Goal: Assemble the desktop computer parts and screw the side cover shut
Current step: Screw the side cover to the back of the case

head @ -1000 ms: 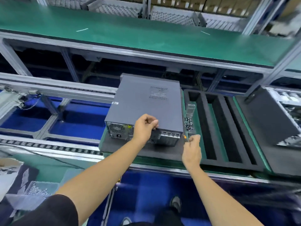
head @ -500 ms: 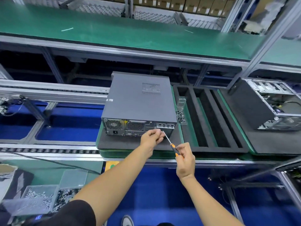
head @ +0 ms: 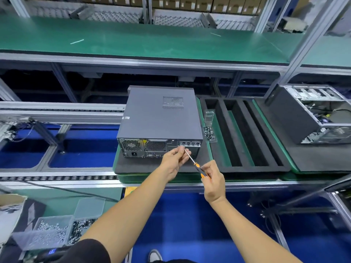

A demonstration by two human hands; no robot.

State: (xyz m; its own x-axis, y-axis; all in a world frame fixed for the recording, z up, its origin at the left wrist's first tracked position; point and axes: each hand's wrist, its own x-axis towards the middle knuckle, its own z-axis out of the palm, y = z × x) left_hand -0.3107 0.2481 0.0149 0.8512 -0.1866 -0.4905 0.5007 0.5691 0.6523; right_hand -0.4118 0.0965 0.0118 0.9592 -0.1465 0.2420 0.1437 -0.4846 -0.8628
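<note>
Head view: right hand (head: 213, 180) gripping screwdriver (head: 197, 166) handle, shaft angled up-left toward computer case (head: 159, 114) rear edge on foam pad (head: 144, 165), left hand (head: 173, 160) pinching near tip, possibly on a screw, nearer the panel.

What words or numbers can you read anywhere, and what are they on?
None can be read.
Small sticker on the computer case: too small to read.
Yellow label on the back of the case: blurred.
Labels on the cardboard boxes on the top shelf: too blurred.
Orange sign under the conveyor rail: mostly hidden.
</note>
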